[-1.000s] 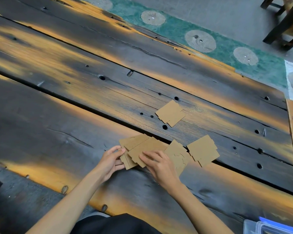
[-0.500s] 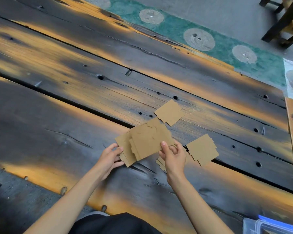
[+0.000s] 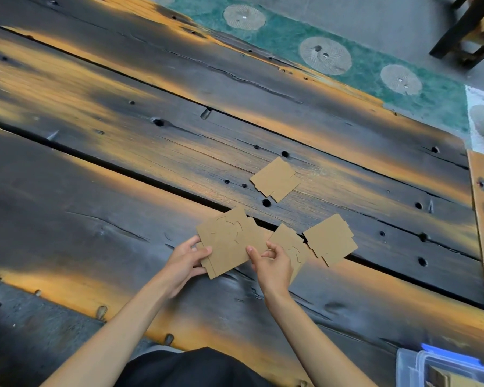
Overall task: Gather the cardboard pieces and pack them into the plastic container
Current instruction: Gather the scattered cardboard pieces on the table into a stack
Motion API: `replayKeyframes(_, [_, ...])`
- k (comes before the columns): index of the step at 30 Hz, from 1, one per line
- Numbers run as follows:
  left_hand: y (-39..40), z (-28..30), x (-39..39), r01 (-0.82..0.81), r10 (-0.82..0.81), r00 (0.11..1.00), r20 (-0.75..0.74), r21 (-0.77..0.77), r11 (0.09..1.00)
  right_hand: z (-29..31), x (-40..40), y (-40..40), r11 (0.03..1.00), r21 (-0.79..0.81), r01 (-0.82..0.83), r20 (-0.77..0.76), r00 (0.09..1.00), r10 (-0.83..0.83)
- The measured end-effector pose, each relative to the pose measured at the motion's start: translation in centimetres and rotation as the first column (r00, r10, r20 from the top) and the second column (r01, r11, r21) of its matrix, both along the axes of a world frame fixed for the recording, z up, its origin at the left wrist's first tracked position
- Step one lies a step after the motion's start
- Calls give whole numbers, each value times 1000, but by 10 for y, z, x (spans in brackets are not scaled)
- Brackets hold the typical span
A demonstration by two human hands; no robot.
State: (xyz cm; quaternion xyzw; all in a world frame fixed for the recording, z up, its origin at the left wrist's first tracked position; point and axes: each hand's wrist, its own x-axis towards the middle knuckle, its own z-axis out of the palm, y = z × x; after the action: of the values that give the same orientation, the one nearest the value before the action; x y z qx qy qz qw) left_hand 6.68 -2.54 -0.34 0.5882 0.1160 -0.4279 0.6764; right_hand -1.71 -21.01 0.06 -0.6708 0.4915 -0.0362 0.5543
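The bench is made of dark, scorched wooden planks with orange patches, small holes and long gaps between the boards, and beyond its far edge a green strip of floor with round pale marks is visible. The task looks to be in its early part, in my judgement. The left hand and the right hand both are closed on a small stack of cardboard pieces, the left pinching its left edge and the right gripping its near right corner with thumb and fingers; the stack is near the middle of the bench, and I cannot tell whether it is lifted or rests on the wood. Three other groups of cardboard remain loose on the bench: one piece just right of the right hand and partly hidden by it, a notched piece touching or overlapping that one on its right side, and a third piece farther away, well apart from the others. The plastic container, clear with a blue edge, stands at the near right corner, only partly in the view, and something brown is inside, but it is too cut off to say what it is. So the gathering is not yet finished, and for what I can see the stack must be carried to the container after the loose pieces are collected
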Motion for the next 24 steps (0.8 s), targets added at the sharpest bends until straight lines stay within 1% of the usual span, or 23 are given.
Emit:
replayKeyframes(2, [-1,-4,-3,-3,3,1000,13,40,999,-3,-6,-1,993,-40,-109,-69,992,107])
replayKeyframes(5, [-2,-9,-6,-29,29,1000,11,84,996,-8,-16,-10,969,-82,-231,-95,970,223])
replayKeyframes(8, [-2,-12,-5,-47,47,999,7,111,993,-16,-23,-35,950,-174,-261,-144,961,238])
replayKeyframes(11, [-4,-13,-4,-45,45,999,3,121,992,-33,-30,-68,919,-274,-283,-345,921,181])
replayKeyframes(12, [-5,-13,-4,-40,40,999,4,125,991,-39,-32,-78,930,-262,-256,-410,902,133])
replayKeyframes(15, [-9,-14,-5,-37,36,999,7,139,990,-50,-30,-95,987,-138,-80,-547,837,-9])
replayKeyframes(17, [-11,-16,-7,-40,40,999,4,146,988,-55,-25,-95,990,-125,-60,-596,802,-26])
replayKeyframes(20, [-15,-19,-11,-37,39,999,-9,165,986,-61,-20,-86,992,-117,-37,-638,769,-47])
replayKeyframes(24, [-17,-21,-14,-45,51,998,-21,194,980,-66,-12,-82,996,-60,63,-592,802,-86])
